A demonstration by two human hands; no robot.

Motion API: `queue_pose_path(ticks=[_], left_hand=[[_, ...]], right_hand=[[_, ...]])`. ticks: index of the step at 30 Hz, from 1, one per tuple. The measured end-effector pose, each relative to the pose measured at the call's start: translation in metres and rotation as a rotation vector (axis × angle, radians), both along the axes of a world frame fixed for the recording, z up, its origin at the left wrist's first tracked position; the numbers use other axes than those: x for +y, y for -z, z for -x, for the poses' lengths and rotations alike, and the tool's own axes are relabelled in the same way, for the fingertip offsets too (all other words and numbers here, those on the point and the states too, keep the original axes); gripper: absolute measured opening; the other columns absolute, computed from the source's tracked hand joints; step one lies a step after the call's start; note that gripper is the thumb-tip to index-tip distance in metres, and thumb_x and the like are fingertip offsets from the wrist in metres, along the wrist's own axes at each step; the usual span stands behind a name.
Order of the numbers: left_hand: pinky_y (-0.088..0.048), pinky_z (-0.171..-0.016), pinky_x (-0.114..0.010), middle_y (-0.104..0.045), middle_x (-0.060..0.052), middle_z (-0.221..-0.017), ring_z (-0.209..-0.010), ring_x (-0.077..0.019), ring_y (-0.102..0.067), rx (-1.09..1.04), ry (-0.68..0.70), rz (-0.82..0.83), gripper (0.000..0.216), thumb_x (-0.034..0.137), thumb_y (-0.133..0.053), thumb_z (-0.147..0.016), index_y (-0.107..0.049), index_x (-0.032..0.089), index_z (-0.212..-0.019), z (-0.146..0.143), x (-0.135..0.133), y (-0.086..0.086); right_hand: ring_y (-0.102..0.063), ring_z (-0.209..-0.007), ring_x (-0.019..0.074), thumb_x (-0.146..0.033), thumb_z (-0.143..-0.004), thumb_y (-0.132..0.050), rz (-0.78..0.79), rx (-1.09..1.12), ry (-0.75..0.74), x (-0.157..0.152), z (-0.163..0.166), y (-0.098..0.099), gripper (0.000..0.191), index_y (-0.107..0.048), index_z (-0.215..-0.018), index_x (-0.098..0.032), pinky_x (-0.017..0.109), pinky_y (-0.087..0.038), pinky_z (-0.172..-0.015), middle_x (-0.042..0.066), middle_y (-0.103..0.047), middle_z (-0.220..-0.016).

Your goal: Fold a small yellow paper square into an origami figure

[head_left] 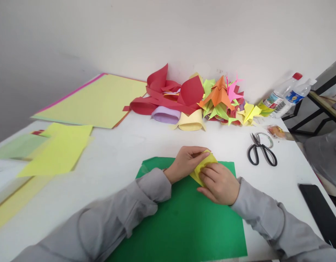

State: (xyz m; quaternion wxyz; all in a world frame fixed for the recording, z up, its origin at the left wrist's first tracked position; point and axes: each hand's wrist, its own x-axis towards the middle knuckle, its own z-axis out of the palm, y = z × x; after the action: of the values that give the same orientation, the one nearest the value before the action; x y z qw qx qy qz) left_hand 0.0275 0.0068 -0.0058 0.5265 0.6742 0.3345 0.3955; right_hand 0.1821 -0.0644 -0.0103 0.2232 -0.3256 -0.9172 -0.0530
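Grey sleeves (pixel 146 196) fill the near edge, both cut off by the bottom of the frame, so only the forearms and hands show. They lie across a green sheet (pixel 184 222) that rests flat on the white table (pixel 124 145), its near left corner hidden under the left sleeve.

At the far edge of the green sheet sits a small yellow paper (pixel 204 164), partly folded. Most of it is covered by the two hands, and its shape is hard to make out.

The left hand (pixel 185 162) reaches in from the left, wrist bent, with fingers and thumb closed on the far corner of the yellow paper. The right hand (pixel 218 183) lies knuckles up over the near half, fingers close together and pressing down. Its thumb is hidden, so a grip underneath cannot be told.

To the right lie black scissors (pixel 262 149) with the handles near. A dark flat object (pixel 320 214) is cut off at the right edge.

Far off against the wall are a pile of folded paper (pixel 200 98) and two plastic bottles (pixel 286 92) lying tilted. Loose yellow sheets (pixel 61 149) lie at the left, blurred towards the edge.
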Motion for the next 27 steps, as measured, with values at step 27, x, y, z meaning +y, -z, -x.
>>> queue_pose_path(ticks=[27], left_hand=[[-0.054, -0.063, -0.025, -0.074, -0.006, -0.077, -0.070, -0.0174, -0.066, 0.033, 0.018, -0.097, 0.023, 0.033, -0.061, -0.081, -0.071, 0.013, -0.074, 0.008, 0.003, -0.003]], right_hand=[[-0.058, -0.091, 0.0276, -0.038, -0.091, -0.047, -0.022, -0.014, 0.062, -0.003, 0.000, 0.001, 0.036, -0.064, -0.098, -0.007, 0.041, -0.052, -0.076, 0.017, -0.067, -0.102]])
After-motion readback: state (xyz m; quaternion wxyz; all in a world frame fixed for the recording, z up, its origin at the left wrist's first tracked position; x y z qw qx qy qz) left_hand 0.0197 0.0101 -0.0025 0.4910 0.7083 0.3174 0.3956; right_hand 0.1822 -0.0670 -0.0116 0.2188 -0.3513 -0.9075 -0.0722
